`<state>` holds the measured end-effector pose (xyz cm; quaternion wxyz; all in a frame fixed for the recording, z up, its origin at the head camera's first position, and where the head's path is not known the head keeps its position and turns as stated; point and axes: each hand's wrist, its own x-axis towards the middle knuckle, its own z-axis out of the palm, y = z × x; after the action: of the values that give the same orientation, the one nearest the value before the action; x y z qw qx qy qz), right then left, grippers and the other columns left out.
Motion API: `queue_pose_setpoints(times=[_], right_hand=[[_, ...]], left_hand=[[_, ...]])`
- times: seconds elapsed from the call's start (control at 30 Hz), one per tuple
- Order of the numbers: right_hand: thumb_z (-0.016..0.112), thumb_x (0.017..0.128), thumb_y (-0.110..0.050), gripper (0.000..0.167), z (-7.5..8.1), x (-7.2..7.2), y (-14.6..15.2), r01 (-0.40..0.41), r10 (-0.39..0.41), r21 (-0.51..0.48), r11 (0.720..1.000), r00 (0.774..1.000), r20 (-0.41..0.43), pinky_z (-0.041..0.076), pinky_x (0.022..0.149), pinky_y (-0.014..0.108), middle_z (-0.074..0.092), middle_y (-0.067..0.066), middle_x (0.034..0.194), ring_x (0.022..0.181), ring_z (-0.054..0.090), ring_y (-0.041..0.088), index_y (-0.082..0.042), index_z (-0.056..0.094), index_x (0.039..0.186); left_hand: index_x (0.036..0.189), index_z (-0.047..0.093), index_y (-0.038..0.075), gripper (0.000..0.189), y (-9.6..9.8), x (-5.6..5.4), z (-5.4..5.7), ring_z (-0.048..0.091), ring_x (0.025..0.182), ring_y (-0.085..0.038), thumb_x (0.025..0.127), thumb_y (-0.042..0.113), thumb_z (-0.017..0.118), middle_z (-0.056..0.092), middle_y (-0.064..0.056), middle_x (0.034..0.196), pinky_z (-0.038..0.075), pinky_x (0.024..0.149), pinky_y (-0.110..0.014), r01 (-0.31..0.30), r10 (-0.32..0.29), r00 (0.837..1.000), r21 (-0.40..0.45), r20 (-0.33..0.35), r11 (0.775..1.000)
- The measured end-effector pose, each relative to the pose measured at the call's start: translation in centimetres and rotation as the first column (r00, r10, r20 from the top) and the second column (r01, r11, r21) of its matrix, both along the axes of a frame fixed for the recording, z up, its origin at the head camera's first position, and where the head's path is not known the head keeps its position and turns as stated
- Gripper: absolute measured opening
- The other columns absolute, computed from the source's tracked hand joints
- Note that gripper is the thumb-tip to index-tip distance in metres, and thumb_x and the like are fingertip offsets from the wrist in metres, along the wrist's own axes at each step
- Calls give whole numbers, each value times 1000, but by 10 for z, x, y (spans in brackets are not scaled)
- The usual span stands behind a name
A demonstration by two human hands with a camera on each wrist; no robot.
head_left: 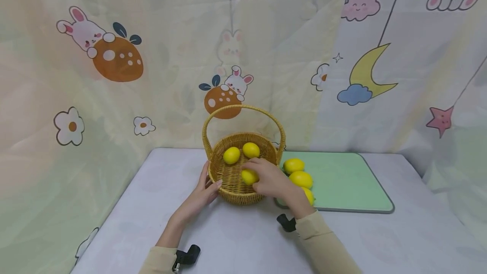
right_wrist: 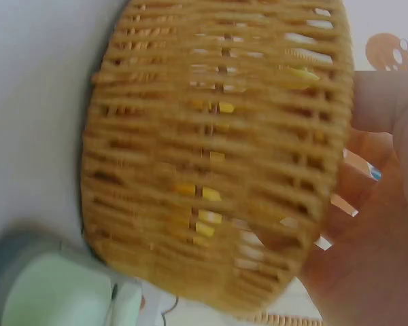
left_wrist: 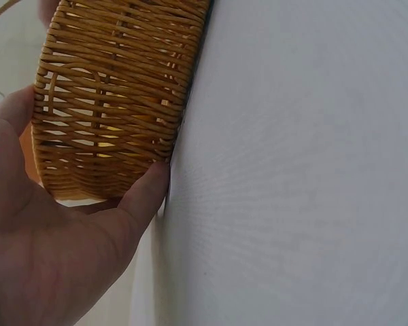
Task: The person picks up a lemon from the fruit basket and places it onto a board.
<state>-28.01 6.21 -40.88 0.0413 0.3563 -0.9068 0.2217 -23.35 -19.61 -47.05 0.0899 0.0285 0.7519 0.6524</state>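
A round wicker basket (head_left: 240, 199) with a tall arched handle stands on the white table. My left hand (head_left: 205, 190) holds its left side, thumb at the rim and fingers against the outer wall, as the left wrist view also shows. Inside the basket, my right hand (head_left: 273, 179) grips a yellow lemon (head_left: 248, 177) from above. Two more lemons, one at left (head_left: 231, 155) and one at the back (head_left: 251, 150), lie on the basket floor. In the right wrist view the woven wall (right_wrist: 211, 149) hides the fingertips and the held lemon.
Right of the basket lies a green cutting board (head_left: 346, 181) with a grey edge. Three lemons sit in a row along its left side, the nearest lemon (head_left: 309, 196) partly covered by the right wrist. A patterned cloth (head_left: 171, 54) hangs behind the table.
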Motion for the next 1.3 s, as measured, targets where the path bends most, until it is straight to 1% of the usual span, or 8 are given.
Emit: queue_pose_setpoints(times=[0.2,0.33,0.5,0.63,0.8,0.97,1.07,1.3], right_hand=[[65,75,-3,61,9,4,15,33,-32,-28,999,999,26,50,105,42,57,-3,140,129,52,19,-22,63,133],[67,74,-1,58,17,5,26,45,-40,-92,995,998,56,51,100,40,58,-5,135,122,54,17,-19,64,129],[70,74,-2,55,26,6,42,75,-66,-154,985,996,65,51,93,36,61,-10,125,108,56,14,-24,65,124],[69,75,-3,54,33,9,52,107,-95,-179,978,993,74,53,93,40,62,-8,124,107,57,17,-25,65,124],[68,76,-4,54,39,12,62,134,-121,-180,975,989,81,52,99,46,62,-3,130,114,58,20,-22,65,126],[67,76,-4,51,41,12,74,147,-134,-173,974,987,85,53,94,43,64,-5,124,108,58,19,-24,66,123],[65,75,-3,52,44,12,82,162,-145,-177,971,984,105,53,92,43,65,-4,124,106,58,20,-24,66,123],[62,77,-3,59,47,7,102,226,-201,-165,960,967,157,50,100,53,60,4,137,120,56,27,-16,61,135]], left_hand=[[151,-9,56,85,0,0,0,20,154,-25,100,41,57,-1,-9,168,40,115,-41,-4,4,1000,-19,-3,1000],[151,-9,56,85,1,0,0,20,153,-25,100,42,58,-1,-9,168,40,116,-40,-1,0,1000,-12,-3,1000],[151,-10,55,91,2,0,1,19,154,-26,94,52,61,0,-9,168,39,116,-41,-2,2,1000,-19,-1,1000],[150,-8,57,91,1,0,1,21,153,-24,92,56,62,1,-8,168,39,116,-42,-9,9,1000,-21,3,1000],[151,-9,56,87,1,-1,-1,19,154,-27,97,50,59,-1,-9,168,39,117,-43,-13,13,1000,-24,5,1000],[150,-9,57,84,2,-1,-4,19,154,-26,99,45,57,-3,-8,168,39,116,-42,-11,12,1000,-23,12,1000],[150,-9,56,84,3,0,-4,18,154,-26,99,45,57,-3,-9,168,40,116,-41,-10,10,1000,-34,5,999],[150,-9,56,88,1,-1,-2,21,153,-27,95,54,60,-1,-9,168,41,115,-41,-15,15,1000,-45,0,999]])
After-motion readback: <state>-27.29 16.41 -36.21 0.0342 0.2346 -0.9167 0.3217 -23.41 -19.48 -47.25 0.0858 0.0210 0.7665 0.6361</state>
